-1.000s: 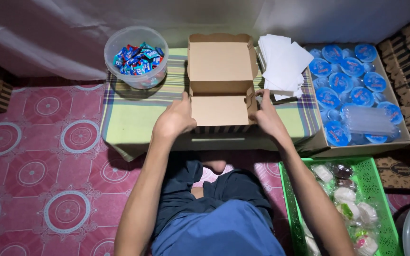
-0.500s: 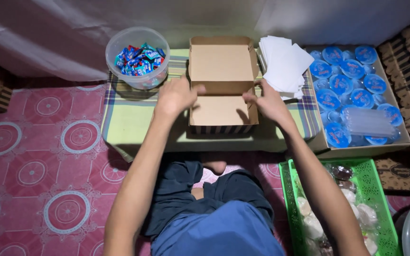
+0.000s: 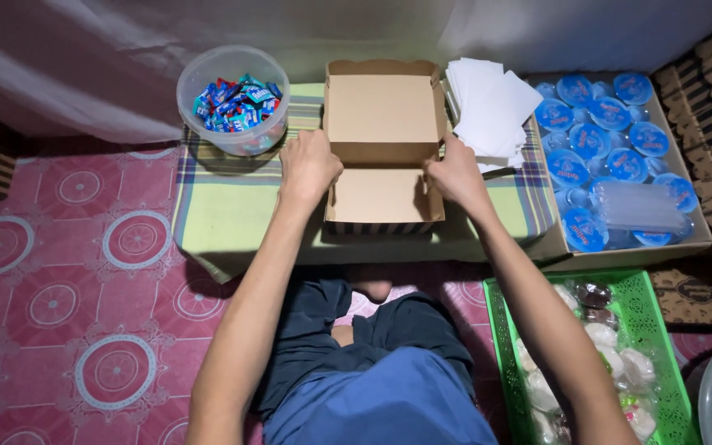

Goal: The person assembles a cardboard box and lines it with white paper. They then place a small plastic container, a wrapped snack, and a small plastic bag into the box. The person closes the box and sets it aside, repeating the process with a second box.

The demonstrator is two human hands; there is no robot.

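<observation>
Your left hand and right hand close their fingers on the side walls of the open cardboard box, which sits mid-desk. The candy tub stands left of the box.

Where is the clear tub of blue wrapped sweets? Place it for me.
In the head view, the clear tub of sweets stands on the low table, beyond the left hand and left of the open cardboard box.

1. box between the fingers: matt brown cardboard.
2. tub beyond the left fingers: clear glossy plastic.
3. sheets beyond the right fingers: matt white paper.
4. tablecloth: woven cloth.
</observation>
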